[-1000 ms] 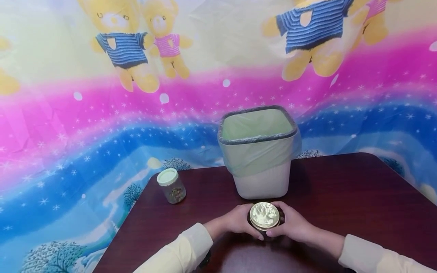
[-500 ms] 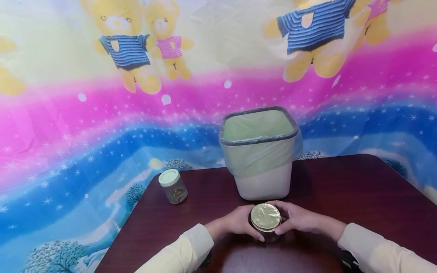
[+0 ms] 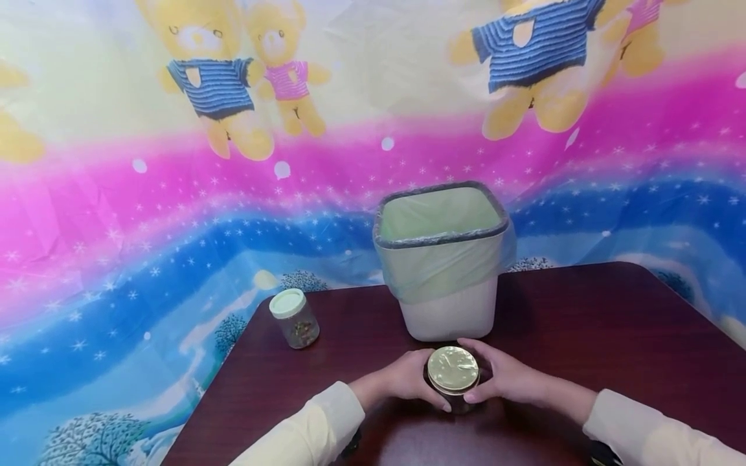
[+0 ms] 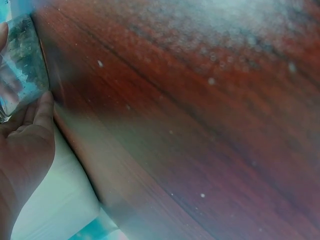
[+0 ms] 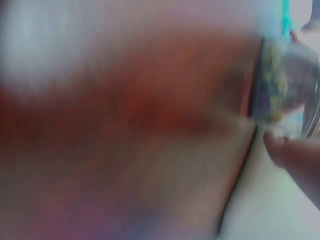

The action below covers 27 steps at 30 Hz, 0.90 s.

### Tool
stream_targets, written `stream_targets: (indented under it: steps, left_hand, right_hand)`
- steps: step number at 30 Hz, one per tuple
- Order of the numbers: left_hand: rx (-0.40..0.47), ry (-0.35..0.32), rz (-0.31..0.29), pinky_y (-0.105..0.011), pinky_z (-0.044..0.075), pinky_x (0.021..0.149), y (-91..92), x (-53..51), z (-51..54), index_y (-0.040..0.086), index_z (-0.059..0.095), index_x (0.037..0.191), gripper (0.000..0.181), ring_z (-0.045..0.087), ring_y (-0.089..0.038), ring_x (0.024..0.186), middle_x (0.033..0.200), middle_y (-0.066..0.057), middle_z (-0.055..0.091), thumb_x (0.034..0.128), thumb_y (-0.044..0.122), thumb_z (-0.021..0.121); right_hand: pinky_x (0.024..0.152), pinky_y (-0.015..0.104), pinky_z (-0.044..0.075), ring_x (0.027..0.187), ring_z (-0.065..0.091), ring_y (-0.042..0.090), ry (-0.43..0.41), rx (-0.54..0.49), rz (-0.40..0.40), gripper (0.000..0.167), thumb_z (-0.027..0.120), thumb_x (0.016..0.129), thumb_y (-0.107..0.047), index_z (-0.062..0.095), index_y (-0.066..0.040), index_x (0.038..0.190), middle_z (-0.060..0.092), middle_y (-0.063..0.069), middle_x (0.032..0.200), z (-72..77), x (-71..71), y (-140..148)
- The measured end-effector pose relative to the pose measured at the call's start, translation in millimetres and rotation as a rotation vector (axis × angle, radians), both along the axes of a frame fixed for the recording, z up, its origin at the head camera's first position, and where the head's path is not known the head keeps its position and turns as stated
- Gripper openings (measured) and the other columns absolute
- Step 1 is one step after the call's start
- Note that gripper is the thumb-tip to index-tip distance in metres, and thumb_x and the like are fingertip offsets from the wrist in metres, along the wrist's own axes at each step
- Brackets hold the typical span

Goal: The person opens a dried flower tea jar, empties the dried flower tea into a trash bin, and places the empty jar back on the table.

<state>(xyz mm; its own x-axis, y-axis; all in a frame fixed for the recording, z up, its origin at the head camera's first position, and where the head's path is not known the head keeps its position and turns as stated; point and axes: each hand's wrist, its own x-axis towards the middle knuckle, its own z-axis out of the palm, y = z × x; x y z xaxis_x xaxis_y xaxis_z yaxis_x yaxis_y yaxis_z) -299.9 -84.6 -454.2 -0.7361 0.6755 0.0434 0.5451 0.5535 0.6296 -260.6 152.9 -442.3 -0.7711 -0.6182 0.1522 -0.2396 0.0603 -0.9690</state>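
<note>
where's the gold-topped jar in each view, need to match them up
Head: gold-topped jar low, right of center, between the left hand and right hand.
Left wrist: the jar at the upper left edge, cut off.
Right wrist: the jar at the upper right edge, blurred.
Shared landmark: dark red tabletop.

1. On the worktop (image 3: 594,323), the near jar (image 3: 453,367) stands between the person's left hand (image 3: 408,377) and right hand (image 3: 508,375)
2. Behind the near jar, on the same worktop, stands the bin (image 3: 451,318)
3. The liner (image 3: 440,273) lies inside the bin and laps over its rim
4. Left of the bin, near the worktop's left edge, stands the far jar (image 3: 294,321)
5. The cloth (image 3: 355,77) hangs behind the worktop
</note>
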Motion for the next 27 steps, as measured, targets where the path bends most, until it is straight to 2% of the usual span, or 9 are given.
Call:
stream_targets:
  steps: [4, 8, 12, 15, 20, 23, 27]
  left_hand:
    - [-0.001, -0.012, 0.007, -0.016, 0.044, 0.085, -0.6, -0.2, 1.6, 0.017, 0.061, 0.118, 0.071, 0.056, 0.004, 0.092, 0.101, 0.020, 0.060, 0.0569, 0.029, 0.095]
    - [-0.003, -0.008, 0.003, -0.016, 0.044, 0.085, -0.3, 0.6, 2.5, 0.018, 0.061, 0.118, 0.071, 0.056, 0.004, 0.093, 0.101, 0.020, 0.060, 0.0569, 0.029, 0.095]
    - [-0.012, -0.009, 0.004, -0.016, 0.045, 0.084, 0.3, 1.2, 2.9, 0.018, 0.061, 0.117, 0.069, 0.056, 0.004, 0.092, 0.100, 0.019, 0.060, 0.0577, 0.031, 0.094]
    - [-0.012, -0.011, 0.011, -0.016, 0.045, 0.083, 0.3, 1.8, 3.8, 0.018, 0.061, 0.115, 0.066, 0.056, 0.003, 0.091, 0.099, 0.019, 0.060, 0.0583, 0.030, 0.094]
    - [-0.004, -0.012, 0.011, -0.016, 0.045, 0.083, 0.5, 3.0, 4.6, 0.018, 0.062, 0.114, 0.066, 0.056, 0.004, 0.090, 0.098, 0.020, 0.060, 0.0576, 0.029, 0.094]
    - [0.000, -0.013, 0.004, -0.016, 0.045, 0.083, 0.6, 2.9, 4.8, 0.019, 0.062, 0.116, 0.067, 0.056, 0.004, 0.091, 0.100, 0.020, 0.061, 0.0578, 0.029, 0.094]
    - [-0.003, -0.019, -0.006, -0.015, 0.045, 0.083, 0.5, 1.9, 4.7, 0.018, 0.061, 0.117, 0.069, 0.056, 0.004, 0.091, 0.100, 0.020, 0.060, 0.0577, 0.029, 0.095]
  right_hand:
    - [0.095, 0.029, 0.044, 0.127, 0.039, 0.050, 0.023, 0.038, -0.207, 0.096, 0.084, 0.073, -0.009, 0.021, 0.015, 0.142, 0.037, 0.035, 0.139, -0.9, 18.6, -13.8]
    - [0.096, 0.041, 0.045, 0.123, 0.048, 0.043, 0.015, 0.104, -0.395, 0.093, 0.087, 0.069, -0.010, 0.030, 0.010, 0.139, 0.047, 0.027, 0.135, -0.3, 35.3, -27.2]
    - [0.091, 0.035, 0.046, 0.117, 0.054, 0.035, 0.010, 0.133, -0.495, 0.093, 0.089, 0.066, -0.010, 0.033, 0.008, 0.138, 0.053, 0.023, 0.129, 0.0, 42.7, -36.2]
    - [0.093, 0.033, 0.044, 0.116, 0.053, 0.030, 0.023, 0.157, -0.533, 0.095, 0.091, 0.064, -0.013, 0.034, 0.007, 0.138, 0.054, 0.021, 0.129, -0.5, 43.7, -40.4]
    - [0.098, 0.040, 0.039, 0.118, 0.051, 0.029, 0.041, 0.198, -0.561, 0.095, 0.091, 0.063, -0.016, 0.036, 0.005, 0.137, 0.054, 0.019, 0.128, -2.1, 42.3, -42.8]
    - [0.097, 0.039, 0.041, 0.117, 0.052, 0.028, 0.046, 0.193, -0.543, 0.091, 0.090, 0.065, -0.015, 0.037, 0.005, 0.136, 0.055, 0.018, 0.127, -2.4, 39.5, -41.4]
    - [0.094, 0.032, 0.042, 0.115, 0.052, 0.028, 0.060, 0.167, -0.478, 0.087, 0.089, 0.066, -0.013, 0.039, 0.005, 0.136, 0.057, 0.016, 0.125, -3.1, 34.0, -36.2]
